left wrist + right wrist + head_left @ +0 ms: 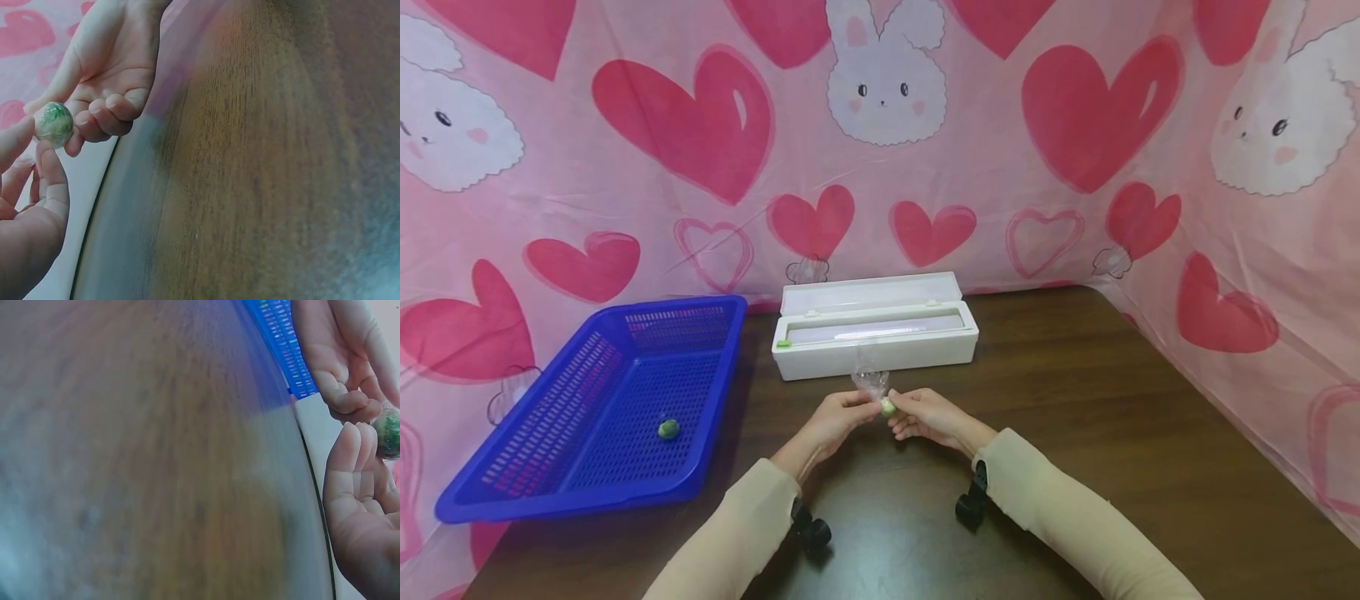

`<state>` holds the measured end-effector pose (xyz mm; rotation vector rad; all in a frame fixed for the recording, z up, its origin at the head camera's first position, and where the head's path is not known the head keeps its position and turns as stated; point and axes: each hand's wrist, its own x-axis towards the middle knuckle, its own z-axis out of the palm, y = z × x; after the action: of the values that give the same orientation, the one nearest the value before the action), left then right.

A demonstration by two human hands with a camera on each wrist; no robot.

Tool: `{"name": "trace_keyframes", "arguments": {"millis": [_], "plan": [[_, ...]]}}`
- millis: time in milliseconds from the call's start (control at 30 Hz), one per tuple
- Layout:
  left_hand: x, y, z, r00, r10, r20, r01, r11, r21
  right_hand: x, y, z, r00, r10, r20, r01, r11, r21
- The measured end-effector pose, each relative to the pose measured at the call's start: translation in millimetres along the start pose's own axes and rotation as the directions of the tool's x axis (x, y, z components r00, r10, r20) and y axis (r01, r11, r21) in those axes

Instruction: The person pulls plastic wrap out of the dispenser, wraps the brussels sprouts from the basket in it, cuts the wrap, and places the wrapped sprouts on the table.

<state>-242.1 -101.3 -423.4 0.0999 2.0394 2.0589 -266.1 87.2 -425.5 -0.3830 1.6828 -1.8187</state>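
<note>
Between both hands is a small green Brussels sprout (888,407) wrapped in clear cling film (871,382), whose loose part stands bunched above it in the head view. My left hand (835,423) pinches the wrapped sprout from the left with thumb and forefinger. From the other side, my right hand (934,415) grips it between thumb and fingers, the other fingers curled below. The left wrist view shows the sprout (54,125) shining through tight film at the fingertips. In the right wrist view the sprout (389,432) is partly cut off by the frame edge.
A white cling film dispenser (880,354) with its lid raised stands just beyond the hands, a green slider (784,343) at its left end. On the left, a blue plastic basket (718,425) holds one unwrapped Brussels sprout (668,429). Everything sits on a brown wooden table (1075,400).
</note>
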Motion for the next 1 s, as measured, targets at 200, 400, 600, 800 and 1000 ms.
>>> {"name": "trace_keyframes", "arguments": {"millis": [200, 400, 600, 800, 1000], "plan": [[0.0, 1.6, 2.0, 1.0, -0.006, 0.005, 0.006, 1.0, 0.007, 1.1, 0.1, -0.2, 1.0, -0.002, -0.003, 0.002, 1.0, -0.01], [-2.3, 2.2, 4.9, 0.999, -0.006, 0.044, 0.008, 0.999, -0.033, 0.8, 0.0, -1.5, 1.0, -0.029, 0.006, 0.029, 0.999, -0.018], [-3.2, 2.6, 5.9, 0.998, -0.002, 0.057, 0.007, 0.997, -0.077, -0.4, -0.8, -3.6, 0.994, -0.078, 0.071, 0.078, 0.997, 0.002], [-3.2, 2.7, 3.5, 0.998, -0.016, 0.057, 0.022, 0.993, -0.114, -2.9, -4.0, -5.2, 0.983, -0.103, 0.153, 0.098, 0.995, 0.036], [-4.3, 3.3, 1.8, 0.998, -0.023, 0.065, 0.029, 0.994, -0.108, -2.9, -5.0, -4.5, 0.98, -0.116, 0.159, 0.113, 0.993, 0.029]]}}
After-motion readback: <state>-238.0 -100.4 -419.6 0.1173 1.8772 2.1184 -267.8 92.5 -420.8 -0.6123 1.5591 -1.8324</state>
